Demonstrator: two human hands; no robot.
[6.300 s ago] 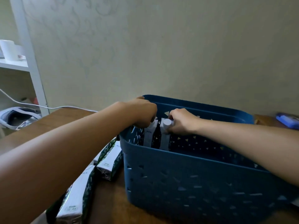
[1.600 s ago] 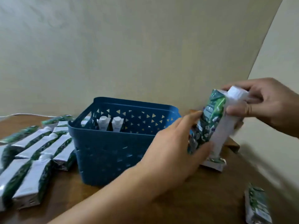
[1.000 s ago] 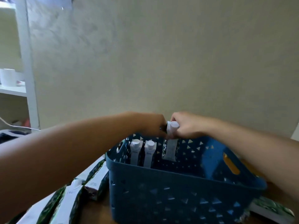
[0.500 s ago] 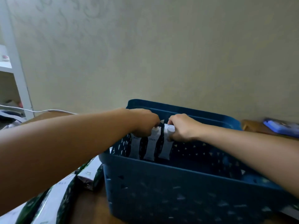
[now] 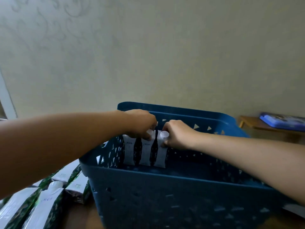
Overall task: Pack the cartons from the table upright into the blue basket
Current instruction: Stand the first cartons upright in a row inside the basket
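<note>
Basket [image 5: 173, 195] holds three upright cartons [image 5: 145, 152]; left hand [image 5: 140, 124] and right hand [image 5: 176, 134] grip their tops.

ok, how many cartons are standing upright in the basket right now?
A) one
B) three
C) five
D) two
B: three cartons stand side by side at the far left of the basket, the left hand on the middle one's top and the right hand gripping the rightmost.
</note>
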